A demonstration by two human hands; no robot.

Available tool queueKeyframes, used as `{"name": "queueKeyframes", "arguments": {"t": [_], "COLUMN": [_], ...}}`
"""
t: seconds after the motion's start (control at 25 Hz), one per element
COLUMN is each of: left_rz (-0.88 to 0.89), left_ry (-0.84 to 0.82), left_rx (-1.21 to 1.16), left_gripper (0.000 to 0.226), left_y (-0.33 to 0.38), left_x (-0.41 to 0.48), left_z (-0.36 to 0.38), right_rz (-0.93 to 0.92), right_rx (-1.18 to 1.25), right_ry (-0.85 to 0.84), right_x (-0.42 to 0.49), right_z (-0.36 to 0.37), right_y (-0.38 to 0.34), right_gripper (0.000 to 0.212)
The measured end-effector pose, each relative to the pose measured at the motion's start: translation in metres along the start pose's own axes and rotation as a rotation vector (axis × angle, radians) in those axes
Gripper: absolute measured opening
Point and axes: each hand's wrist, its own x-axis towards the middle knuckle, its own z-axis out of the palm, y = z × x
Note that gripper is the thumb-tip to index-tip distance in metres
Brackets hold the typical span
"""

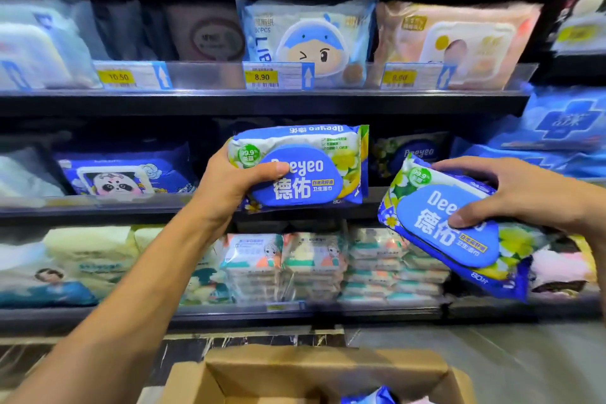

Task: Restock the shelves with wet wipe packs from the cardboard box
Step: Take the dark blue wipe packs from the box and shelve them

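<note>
Head view. Holding with the left grip (229, 180) the left end of the first Deeyeo pack (305, 170) of wet wipes, thumb laid across the blue lid, fingers wrapped behind. Held level and face-out, just in front of the middle shelf (98, 210), about midway along its front edge.

Clasping with the right grip (524, 193) the second Deeyeo pack (452, 233), thumb pressed on the blue lid, fingers curled over the upper edge. Tilted, right end lower, hanging in front of the lower shelf (360, 311) toward its right end, apart from the first one.

Further back on the middle shelf, between the two held packs, another Deeyeo pack (416, 151) lying in shadow; toward the left end, a blue panda-print pack (121, 174).

On the upper shelf (229, 102), a pack with a winking cartoon face (308, 33) behind a yellow 8.90 price tag (262, 76).

On the lower shelf, stacks of small wipe packs (314, 266) side by side.

Below, at the bottom edge, an open cardboard box (328, 367) on the floor (492, 348), with the blue corner of one pack (373, 397) showing inside.
</note>
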Motion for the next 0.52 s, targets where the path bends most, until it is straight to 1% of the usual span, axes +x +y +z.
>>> {"name": "queueKeyframes", "arguments": {"t": [0.08, 0.12, 0.28, 0.36, 0.52], "left_rz": [0.007, 0.017, 0.057, 0.072, 0.099], "left_ry": [0.029, 0.036, 0.058, 0.066, 0.094], "left_rx": [0.019, 0.043, 0.129, 0.122, 0.052], "left_gripper": [0.088, 0.089, 0.082, 0.086, 0.077], "left_y": [-0.006, -0.008, -0.003, -0.002, -0.005], "left_x": [-0.003, -0.003, 0.005, 0.012, 0.028], "left_z": [-0.001, -0.001, 0.005, 0.007, 0.012], "right_rz": [0.011, 0.016, 0.031, 0.034, 0.035], "right_rx": [-0.017, -0.04, -0.121, -0.122, -0.127], "right_ry": [0.059, 0.075, 0.031, 0.02, 0.031], "right_x": [-0.001, 0.0, -0.007, -0.013, -0.017], "right_z": [-0.001, -0.001, 0.003, 0.006, 0.007], "right_y": [-0.001, -0.001, -0.008, -0.011, -0.018], "right_gripper": [0.085, 0.082, 0.083, 0.084, 0.087]}}
